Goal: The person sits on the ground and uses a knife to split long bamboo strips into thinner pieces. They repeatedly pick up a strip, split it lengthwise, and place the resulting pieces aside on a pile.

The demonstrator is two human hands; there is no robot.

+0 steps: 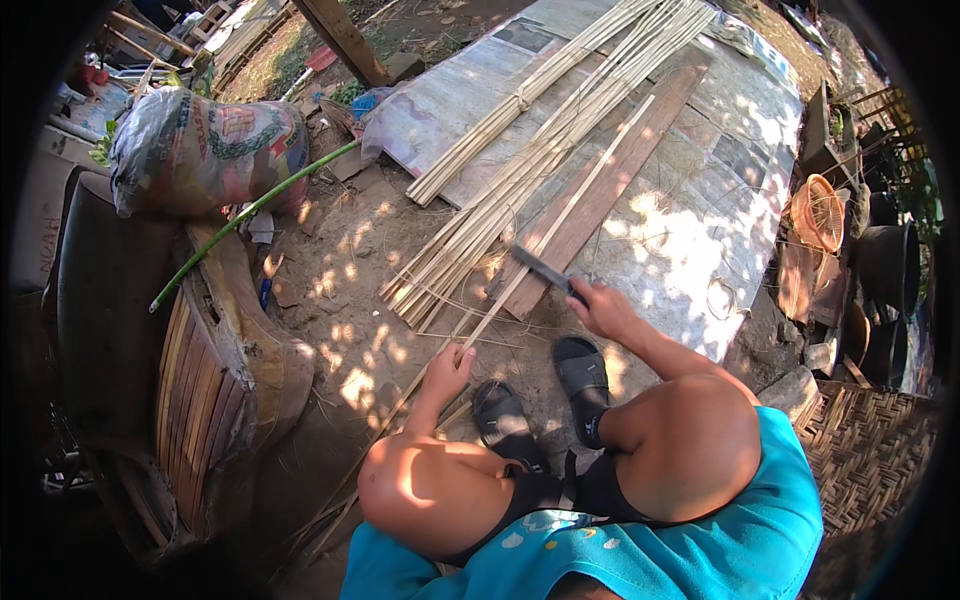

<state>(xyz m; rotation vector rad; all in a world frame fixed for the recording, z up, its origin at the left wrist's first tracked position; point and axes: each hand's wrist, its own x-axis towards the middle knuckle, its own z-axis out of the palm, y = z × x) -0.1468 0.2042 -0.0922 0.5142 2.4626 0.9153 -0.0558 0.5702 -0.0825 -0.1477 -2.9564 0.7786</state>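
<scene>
My left hand [446,376] grips the near end of a long, thin bamboo strip [573,203], just in front of my left foot. The strip runs away from me along a brown wooden plank [630,165]. In my right hand [606,309] is a knife [541,266] with a dark handle and a broad grey blade. Its blade points left and lies across the strip near the plank's close end; whether it touches the strip or hovers over it is unclear. Left of the plank rests a loose bundle of pale bamboo strips [500,218], with a tied bundle [480,145] beyond it.
Under the bundles spreads a pale sheet [660,250]. A stuffed sack [215,150], a green bamboo pole [250,210] and a worn wooden seat [200,400] stand at left. On the right are an orange basket [818,212], dark pots [886,265] and a woven mat [860,450].
</scene>
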